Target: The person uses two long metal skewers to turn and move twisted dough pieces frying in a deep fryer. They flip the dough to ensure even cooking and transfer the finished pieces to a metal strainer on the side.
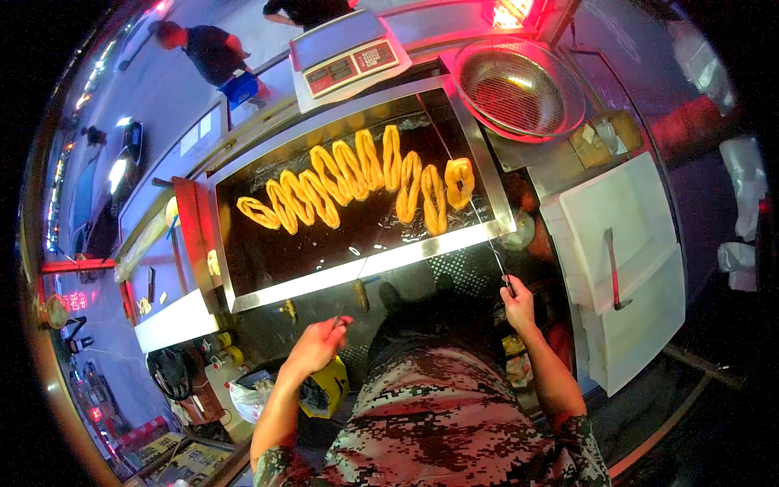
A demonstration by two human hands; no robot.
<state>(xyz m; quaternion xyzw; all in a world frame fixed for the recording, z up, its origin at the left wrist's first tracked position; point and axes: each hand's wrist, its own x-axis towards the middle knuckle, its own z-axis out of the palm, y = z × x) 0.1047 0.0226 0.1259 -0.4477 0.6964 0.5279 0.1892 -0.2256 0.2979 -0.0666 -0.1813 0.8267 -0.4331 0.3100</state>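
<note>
My right hand (519,304) is closed round the dark handle of a long thin metal skewer (496,253). The skewer slants up over the front rim of a fryer (381,261), toward a golden dough ring (460,183) at the right end. In the dark oil lies an uneven row of long looped fried dough pieces (329,172). My left hand (318,345) is closed in front of the fryer, nearer to me, on what looks like a thin rod; most of it is hidden or too fine to follow.
A round wire strainer (519,88) stands beyond the fryer's right corner. White lidded boxes (621,211) are at the right, with a red-handled tool (613,272) on top. Behind the fryer sits a scale (345,61); a person (211,55) stands outside. Bags and a yellow container (329,388) are low left.
</note>
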